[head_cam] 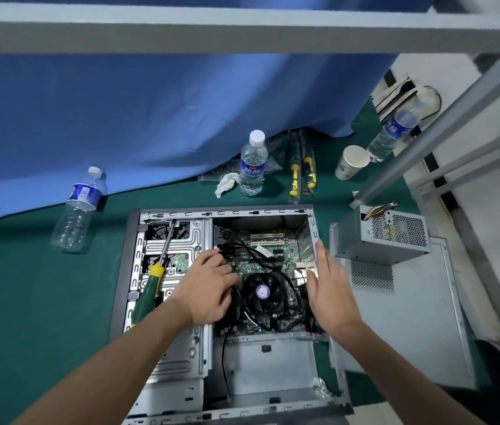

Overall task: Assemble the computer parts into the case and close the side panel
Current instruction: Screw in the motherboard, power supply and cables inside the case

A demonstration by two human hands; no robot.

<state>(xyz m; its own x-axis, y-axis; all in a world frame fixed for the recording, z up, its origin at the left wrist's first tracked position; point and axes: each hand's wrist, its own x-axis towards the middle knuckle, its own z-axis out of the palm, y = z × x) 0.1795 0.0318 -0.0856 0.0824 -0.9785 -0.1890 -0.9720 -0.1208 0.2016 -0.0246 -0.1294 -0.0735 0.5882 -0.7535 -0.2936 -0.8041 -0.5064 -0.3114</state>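
An open computer case (162, 378) lies flat on the green table, its motherboard (273, 256) and black CPU fan (263, 292) exposed. My left hand (205, 289) reaches into the case just left of the fan, fingers curled among the black cables (242, 243); whether it grips one is hidden. My right hand (331, 289) hovers flat and open over the case's right wall. A grey power supply (380, 237) rests on the loose side panel (420, 317) to the right of the case. A green and yellow screwdriver (150, 289) lies on the drive cage.
Three water bottles stand or lie around: one on its side at left (78, 210), one upright behind the case (253, 164), one at back right (396, 130). A paper cup (351, 162), two yellow-handled tools (302, 173) and a crumpled tissue (227, 184) sit behind. A blue curtain hangs behind the table.
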